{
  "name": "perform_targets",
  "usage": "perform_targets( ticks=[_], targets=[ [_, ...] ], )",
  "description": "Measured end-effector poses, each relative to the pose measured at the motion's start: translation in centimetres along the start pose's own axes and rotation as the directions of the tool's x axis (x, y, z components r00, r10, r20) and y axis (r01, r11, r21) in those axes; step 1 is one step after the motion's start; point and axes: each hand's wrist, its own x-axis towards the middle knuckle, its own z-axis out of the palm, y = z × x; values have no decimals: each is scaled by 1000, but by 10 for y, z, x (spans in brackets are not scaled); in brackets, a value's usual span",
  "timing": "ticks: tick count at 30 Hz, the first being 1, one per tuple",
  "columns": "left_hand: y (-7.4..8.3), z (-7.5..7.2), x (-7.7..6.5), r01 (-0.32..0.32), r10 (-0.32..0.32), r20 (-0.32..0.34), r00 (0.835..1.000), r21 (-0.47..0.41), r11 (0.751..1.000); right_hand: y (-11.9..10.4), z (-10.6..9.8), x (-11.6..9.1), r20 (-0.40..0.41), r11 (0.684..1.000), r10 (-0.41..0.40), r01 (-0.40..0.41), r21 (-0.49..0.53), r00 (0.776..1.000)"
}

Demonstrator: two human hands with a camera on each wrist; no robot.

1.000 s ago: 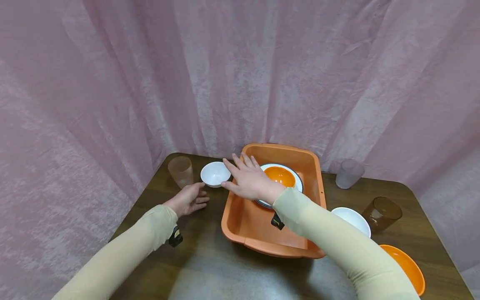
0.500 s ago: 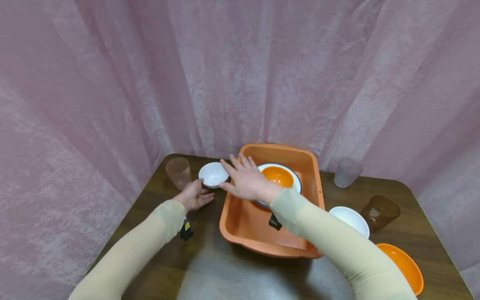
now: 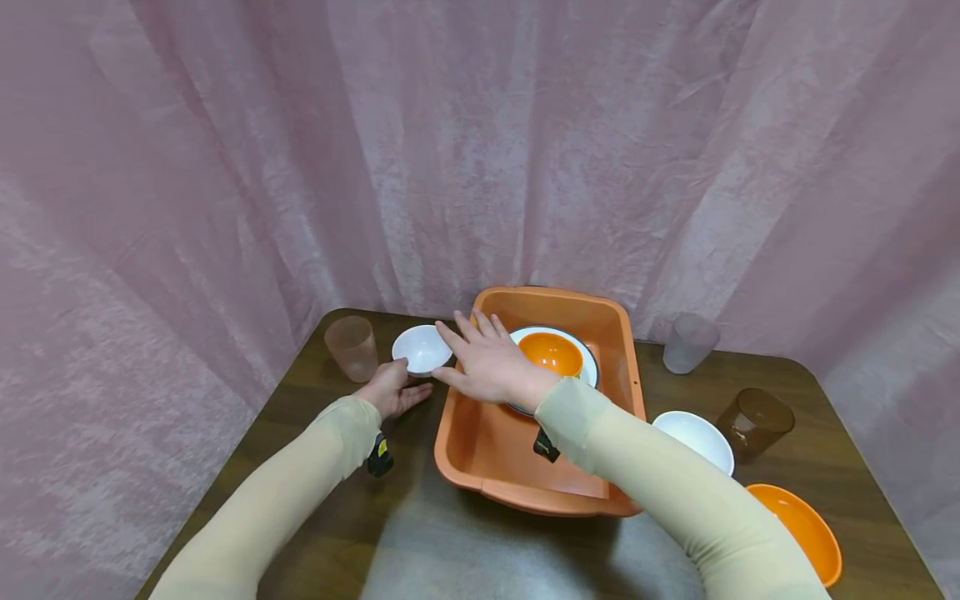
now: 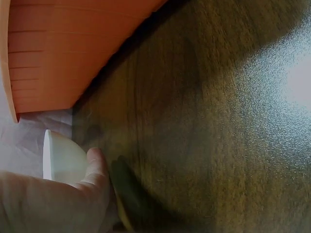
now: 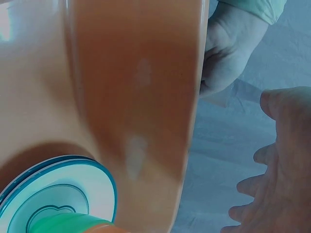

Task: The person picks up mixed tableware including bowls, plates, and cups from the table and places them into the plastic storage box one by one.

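A small white bowl [image 3: 422,349] stands on the table left of the orange basin [image 3: 534,497]. My left hand [image 3: 390,389] holds its near side, thumb at the rim. In the left wrist view, a fingertip of that hand [image 4: 58,206] lies against the lower part of the white bowl [image 4: 65,158]. My right hand [image 3: 491,367] hovers over the basin's left rim with fingers spread, holding nothing; its fingertips come near the bowl. Inside the basin sit white plates [image 5: 104,187] with blue rims, and on them a bowl [image 3: 551,353], orange inside and green outside.
A translucent pinkish cup [image 3: 352,348] stands left of the white bowl. Right of the basin are a frosted cup [image 3: 690,342], a brown cup [image 3: 756,423], another white bowl [image 3: 695,440] and an orange dish [image 3: 798,533]. A pink curtain [image 3: 450,150] hangs behind the table.
My left hand has moved right and in against the white bowl, its thumb now over the rim and its fingers lower down. The right hand has stayed spread in nearly the same place.
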Motion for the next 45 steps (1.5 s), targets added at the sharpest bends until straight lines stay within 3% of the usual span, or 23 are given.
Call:
perform_targets(
  ticks=[21, 32, 45],
  targets=[
    [3, -2, 8, 4, -5, -24, 1000, -20, 1000, 7, 6, -7, 18, 1000, 15, -15, 3, 1000],
    [10, -1, -1, -57, 55, 39, 998, 48, 997, 14, 7, -13, 15, 1000, 29, -29, 4, 999],
    [20, 6, -21, -179, 165, 105, 981, 132, 975, 15, -3, -23, -17, 1000, 11, -10, 16, 1000]
  ],
)
